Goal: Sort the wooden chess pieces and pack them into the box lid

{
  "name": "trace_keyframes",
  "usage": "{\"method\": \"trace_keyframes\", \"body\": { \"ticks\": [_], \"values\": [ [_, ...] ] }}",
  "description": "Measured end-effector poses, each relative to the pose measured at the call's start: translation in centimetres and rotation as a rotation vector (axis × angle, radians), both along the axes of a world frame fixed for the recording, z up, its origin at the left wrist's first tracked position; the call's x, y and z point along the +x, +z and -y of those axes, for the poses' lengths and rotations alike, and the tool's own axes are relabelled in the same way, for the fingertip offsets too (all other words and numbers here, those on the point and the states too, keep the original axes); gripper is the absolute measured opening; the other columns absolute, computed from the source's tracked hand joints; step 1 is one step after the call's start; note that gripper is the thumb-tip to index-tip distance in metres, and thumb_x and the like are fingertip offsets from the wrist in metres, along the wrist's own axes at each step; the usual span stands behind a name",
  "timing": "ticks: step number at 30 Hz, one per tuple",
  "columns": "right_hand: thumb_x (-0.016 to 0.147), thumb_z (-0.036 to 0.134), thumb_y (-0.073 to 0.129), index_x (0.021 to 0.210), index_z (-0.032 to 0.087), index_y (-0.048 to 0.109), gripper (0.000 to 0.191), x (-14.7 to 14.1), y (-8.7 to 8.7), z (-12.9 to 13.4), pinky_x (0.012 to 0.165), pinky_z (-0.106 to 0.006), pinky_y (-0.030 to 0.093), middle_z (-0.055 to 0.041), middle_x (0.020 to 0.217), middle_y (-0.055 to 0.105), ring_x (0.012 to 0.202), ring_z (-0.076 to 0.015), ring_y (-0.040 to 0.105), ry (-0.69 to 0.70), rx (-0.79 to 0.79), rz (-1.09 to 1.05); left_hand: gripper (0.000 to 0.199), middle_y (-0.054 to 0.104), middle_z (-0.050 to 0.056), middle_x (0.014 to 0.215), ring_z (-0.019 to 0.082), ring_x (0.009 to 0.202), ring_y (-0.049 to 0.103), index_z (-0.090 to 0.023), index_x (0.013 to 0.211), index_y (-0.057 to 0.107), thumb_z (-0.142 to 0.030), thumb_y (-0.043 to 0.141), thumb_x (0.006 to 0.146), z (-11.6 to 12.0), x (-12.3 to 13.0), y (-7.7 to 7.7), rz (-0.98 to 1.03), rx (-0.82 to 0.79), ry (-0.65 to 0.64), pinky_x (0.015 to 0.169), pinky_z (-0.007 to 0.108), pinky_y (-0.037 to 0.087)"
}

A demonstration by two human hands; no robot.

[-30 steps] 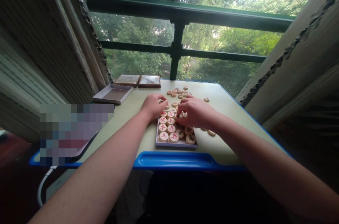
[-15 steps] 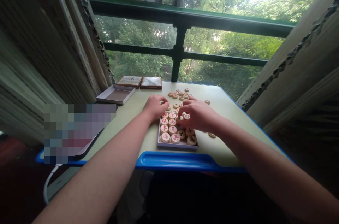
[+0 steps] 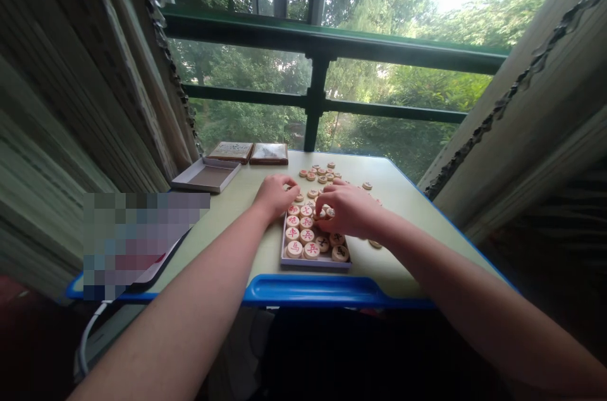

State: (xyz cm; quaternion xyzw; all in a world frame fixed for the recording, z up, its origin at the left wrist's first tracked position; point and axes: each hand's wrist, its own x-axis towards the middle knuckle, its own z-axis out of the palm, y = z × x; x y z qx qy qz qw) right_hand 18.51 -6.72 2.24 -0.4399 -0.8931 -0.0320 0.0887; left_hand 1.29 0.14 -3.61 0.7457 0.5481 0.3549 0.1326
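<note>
A shallow white box [image 3: 317,263] holds rows of round wooden xiangqi pieces, red-marked ones such as this horse piece [image 3: 294,249] on its left and black-marked ones such as this piece [image 3: 340,253] on its right. Over the box's far right part, my right hand [image 3: 353,208] has thumb and fingers closed on a xiangqi piece [image 3: 320,214], partly hidden by them. My left hand [image 3: 275,198] is beside the far left corner, fingers curled together. Whatever lies between those fingers is hidden; a loose xiangqi piece [image 3: 299,197] is by their tips.
More loose pieces [image 3: 322,172] lie scattered behind the box on the blue-edged table [image 3: 227,243]. An open box lid [image 3: 206,174] and two flat boxes [image 3: 269,154] are at the back left. A blurred-out device with a cable lies at the left edge.
The view has shifted slightly. Both hands keep nearly the same places at the box, and the right fingers stay on the piece at its far right part.
</note>
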Motion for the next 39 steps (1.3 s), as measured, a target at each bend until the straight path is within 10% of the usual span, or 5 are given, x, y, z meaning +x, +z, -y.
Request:
{"method": "trace_keyframes", "body": {
  "ticks": [39],
  "values": [
    [0.062,0.033,0.068,0.087,0.022,0.066,0.027,0.04,-0.01,-0.29,0.072,-0.030,0.041,-0.0044,0.087,0.063,0.088,-0.0217,0.052,-0.012,-0.078,0.036,0.022,0.068,0.007,0.082,0.021,0.083,0.059,-0.017,0.072,0.067,-0.033,0.053,0.072,-0.32,-0.05,-0.11,-0.032,0.029,-0.013,0.081,0.032,0.045]
  ]
}}
